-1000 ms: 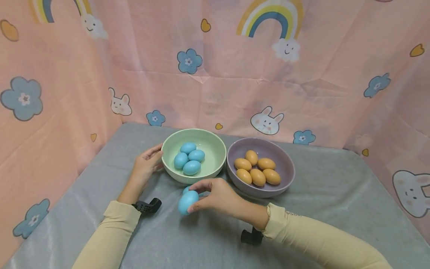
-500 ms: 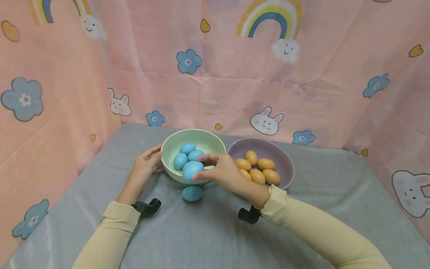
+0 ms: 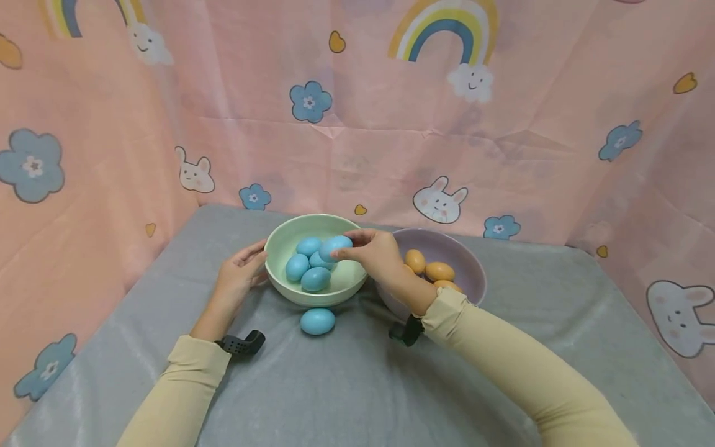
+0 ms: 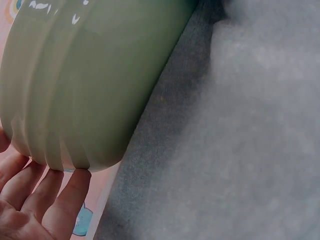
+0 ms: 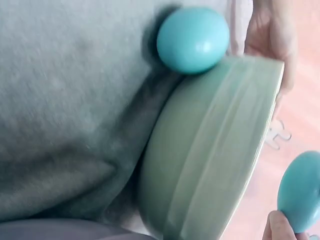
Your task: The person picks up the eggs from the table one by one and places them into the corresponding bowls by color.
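Over the green bowl (image 3: 318,299), my right hand (image 3: 380,256) pinches a blue egg (image 3: 337,248) between thumb and fingers. In the right wrist view that same egg (image 5: 301,192) shows above the bowl's rim. Several blue eggs (image 3: 297,267) lie inside the bowl, one partly covered by the held egg. My left hand (image 3: 237,273) touches the bowl's left side; the left wrist view shows its straight fingertips (image 4: 75,187) against the green wall (image 4: 95,85). One more blue egg (image 3: 317,321) lies on the cloth just in front of the bowl.
A purple bowl (image 3: 475,267) with several orange-brown eggs (image 3: 440,271) stands right beside the green one, partly hidden behind my right forearm. Grey cloth (image 3: 313,397) covers the table. A pink patterned curtain (image 3: 357,143) hangs behind and at both sides.
My right hand has carried the blue egg up from the cloth in front, forward over the green bowl. The other blue egg on the cloth has come into full view. My left hand stays at the bowl.
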`<action>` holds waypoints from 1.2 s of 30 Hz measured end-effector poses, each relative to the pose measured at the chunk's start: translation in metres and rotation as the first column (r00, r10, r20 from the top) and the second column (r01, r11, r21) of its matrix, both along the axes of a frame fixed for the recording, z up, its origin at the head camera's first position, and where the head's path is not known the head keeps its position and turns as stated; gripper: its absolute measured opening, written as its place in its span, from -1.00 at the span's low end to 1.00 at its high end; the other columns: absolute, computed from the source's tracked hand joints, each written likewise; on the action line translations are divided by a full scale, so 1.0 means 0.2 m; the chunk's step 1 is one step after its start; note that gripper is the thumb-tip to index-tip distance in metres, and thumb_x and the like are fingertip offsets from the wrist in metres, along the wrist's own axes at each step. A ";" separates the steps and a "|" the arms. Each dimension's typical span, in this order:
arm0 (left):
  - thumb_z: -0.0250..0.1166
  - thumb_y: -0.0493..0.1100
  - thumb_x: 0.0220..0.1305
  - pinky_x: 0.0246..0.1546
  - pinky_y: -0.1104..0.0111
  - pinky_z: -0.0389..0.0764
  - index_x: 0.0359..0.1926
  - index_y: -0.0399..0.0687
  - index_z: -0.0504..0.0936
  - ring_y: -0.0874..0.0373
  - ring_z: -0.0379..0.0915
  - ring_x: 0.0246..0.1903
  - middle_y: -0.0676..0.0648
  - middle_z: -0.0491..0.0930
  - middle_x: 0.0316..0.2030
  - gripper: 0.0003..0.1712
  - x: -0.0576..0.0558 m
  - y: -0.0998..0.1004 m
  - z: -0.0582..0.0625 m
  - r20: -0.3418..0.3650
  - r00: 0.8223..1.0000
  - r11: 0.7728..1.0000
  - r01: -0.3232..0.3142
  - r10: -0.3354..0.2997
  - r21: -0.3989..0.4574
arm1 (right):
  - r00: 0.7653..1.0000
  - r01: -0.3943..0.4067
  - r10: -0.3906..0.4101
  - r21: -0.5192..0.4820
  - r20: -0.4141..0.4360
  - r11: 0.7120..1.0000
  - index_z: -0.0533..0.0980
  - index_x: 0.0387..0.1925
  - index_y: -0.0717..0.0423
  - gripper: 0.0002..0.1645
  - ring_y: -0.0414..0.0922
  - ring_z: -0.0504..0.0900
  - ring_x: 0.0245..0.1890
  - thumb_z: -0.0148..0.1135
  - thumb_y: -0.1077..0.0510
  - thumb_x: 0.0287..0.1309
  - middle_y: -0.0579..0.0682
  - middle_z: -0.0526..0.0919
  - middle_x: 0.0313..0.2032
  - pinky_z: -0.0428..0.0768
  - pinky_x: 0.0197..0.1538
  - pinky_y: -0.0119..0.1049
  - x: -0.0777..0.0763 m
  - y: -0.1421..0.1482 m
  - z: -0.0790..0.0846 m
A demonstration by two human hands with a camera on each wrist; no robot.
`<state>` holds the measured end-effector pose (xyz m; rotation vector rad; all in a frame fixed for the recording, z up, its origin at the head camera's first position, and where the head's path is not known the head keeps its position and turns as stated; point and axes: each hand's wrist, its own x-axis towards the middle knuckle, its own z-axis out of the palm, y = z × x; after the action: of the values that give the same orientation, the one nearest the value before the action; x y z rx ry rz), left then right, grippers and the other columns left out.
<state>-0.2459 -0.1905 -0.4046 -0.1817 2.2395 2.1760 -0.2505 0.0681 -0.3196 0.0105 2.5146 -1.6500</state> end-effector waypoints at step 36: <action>0.12 -0.06 0.50 -0.08 0.57 0.67 0.44 -0.07 0.34 0.45 0.55 0.00 -0.14 0.38 0.40 -0.43 0.00 0.00 0.00 -0.010 1.000 1.000 -0.003 0.003 0.002 | 0.982 0.103 -0.067 0.205 -0.175 0.973 0.56 0.15 0.31 -0.38 0.03 0.62 0.16 0.51 0.19 0.03 0.17 0.69 0.09 0.62 0.23 -0.15 -0.25 -0.16 -0.18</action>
<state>-0.2461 -0.1901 -0.4053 -0.1744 2.2436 2.1848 -0.3012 0.0358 -0.3555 0.0014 2.8457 -1.4564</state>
